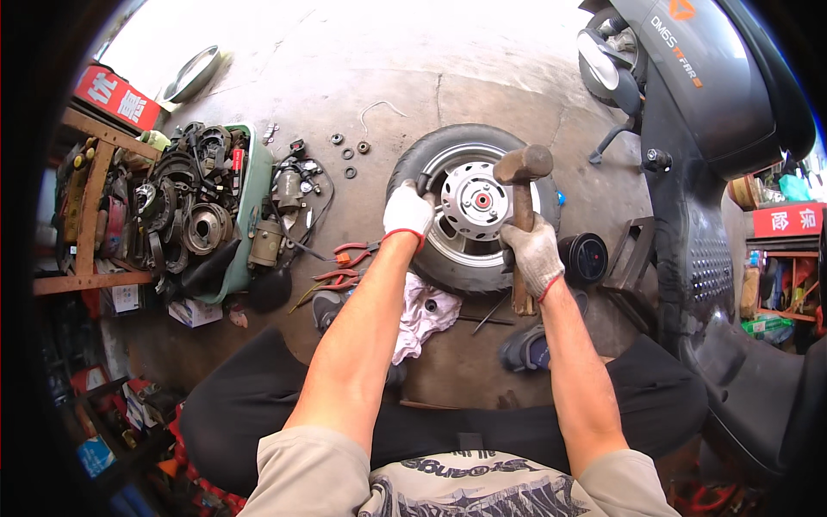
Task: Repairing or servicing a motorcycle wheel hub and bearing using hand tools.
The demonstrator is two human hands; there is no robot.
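A wheel with a black tyre (457,135) and a silver rim lies flat on the floor before me. Around its centre sits a silver disc with holes (463,183). My right hand (534,250), in a grey-white glove, is closed round the wooden handle of a hammer (522,202). The hammer's blunt head is up, over the right part of the wheel. My left hand (408,212), in a white glove, is closed at the left side of the rim. A short dark piece (424,180) sticks out past its fingers; its kind is unclear.
To the left stands a green crate (248,177) heaped with used metal parts. Red-handled pliers (351,255) and a stained white cloth (422,323) lie near the wheel. Beyond are several small rings (348,154). A round black container (586,257) and a grey scooter (732,86) stand right.
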